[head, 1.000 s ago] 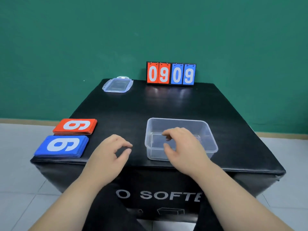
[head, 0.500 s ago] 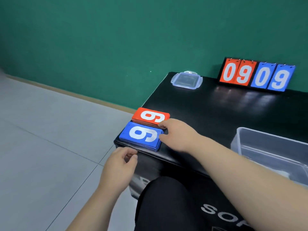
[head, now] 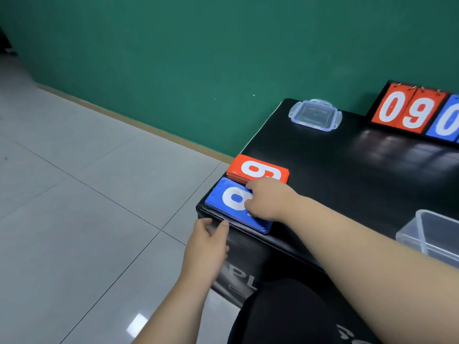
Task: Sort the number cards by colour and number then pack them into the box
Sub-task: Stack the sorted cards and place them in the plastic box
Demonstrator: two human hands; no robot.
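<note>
A blue stack of number cards (head: 229, 203) with a white 6 on top lies at the black table's near left corner. Just behind it, touching, lies a red stack (head: 250, 168) also showing a 6. My right hand (head: 269, 199) lies on top of the blue stack with its fingers curled down onto the top card, covering part of the number. My left hand (head: 207, 240) hovers at the table's front edge just below the blue stack, fingers loosely curled, holding nothing. The clear plastic box (head: 432, 234) stands at the right edge of the view, partly cut off.
The box's clear lid (head: 315, 115) lies at the far left of the black table (head: 347, 175). A scoreboard stand (head: 417, 110) showing red 0 9 and a blue 0 stands at the back right. Grey tiled floor lies to the left, a green wall behind.
My right hand has left the box and come to lie on the blue stack. My left hand went down to the table's front edge. The view swung left.
</note>
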